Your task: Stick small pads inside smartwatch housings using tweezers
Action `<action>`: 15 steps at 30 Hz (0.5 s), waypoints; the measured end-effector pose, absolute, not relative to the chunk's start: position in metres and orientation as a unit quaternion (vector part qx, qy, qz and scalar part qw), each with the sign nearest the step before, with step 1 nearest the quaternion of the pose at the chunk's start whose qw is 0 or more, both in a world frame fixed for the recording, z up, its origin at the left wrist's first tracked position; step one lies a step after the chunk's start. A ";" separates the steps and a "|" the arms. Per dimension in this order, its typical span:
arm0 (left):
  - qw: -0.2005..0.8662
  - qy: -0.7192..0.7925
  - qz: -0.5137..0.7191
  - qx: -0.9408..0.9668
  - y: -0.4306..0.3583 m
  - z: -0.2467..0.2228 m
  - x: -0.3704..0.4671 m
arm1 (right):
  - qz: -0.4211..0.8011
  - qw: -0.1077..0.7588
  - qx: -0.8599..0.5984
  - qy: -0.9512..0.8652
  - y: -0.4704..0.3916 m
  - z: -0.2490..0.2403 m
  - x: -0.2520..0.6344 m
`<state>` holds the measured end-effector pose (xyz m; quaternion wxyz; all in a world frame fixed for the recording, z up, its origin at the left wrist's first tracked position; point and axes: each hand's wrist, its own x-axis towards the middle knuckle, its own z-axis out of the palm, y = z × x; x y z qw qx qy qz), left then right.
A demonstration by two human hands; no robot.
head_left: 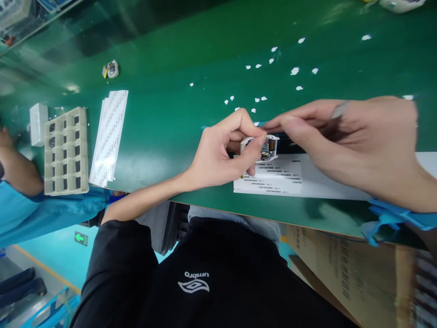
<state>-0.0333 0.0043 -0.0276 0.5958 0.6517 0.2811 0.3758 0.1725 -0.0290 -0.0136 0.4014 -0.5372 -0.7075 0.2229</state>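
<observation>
My left hand (232,152) holds a small white device housing (271,149) between thumb and fingers. The housing's open side shows a circuit board and small parts. Just to the right, my right hand (344,141) has its thumb and index finger pressed together near the housing; anything pinched there is too small to make out. A silvery band shows at the base of one of its fingers. Beneath both hands lies a printed white sheet (283,177), and a dark flat object (292,145) shows partly between them.
Small white pieces (295,71) are scattered on the green table (164,114). To the left are a stack of printed sheets (109,136), a compartment tray (67,152), a white box (38,124) and another small device (112,69). A person's arm (20,168) rests at far left.
</observation>
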 end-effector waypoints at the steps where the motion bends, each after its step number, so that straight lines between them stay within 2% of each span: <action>1: 0.586 0.278 0.384 0.657 0.003 -0.027 -0.033 | 0.267 0.403 -0.532 -0.696 -0.028 -0.014 0.172; 7: 0.556 0.253 0.393 0.687 0.003 -0.033 -0.033 | 0.435 0.393 -0.519 -0.622 -0.027 -0.009 0.172; 15: 0.536 0.250 0.383 0.710 0.006 -0.035 -0.034 | 0.427 0.404 -0.526 -0.615 -0.026 -0.011 0.171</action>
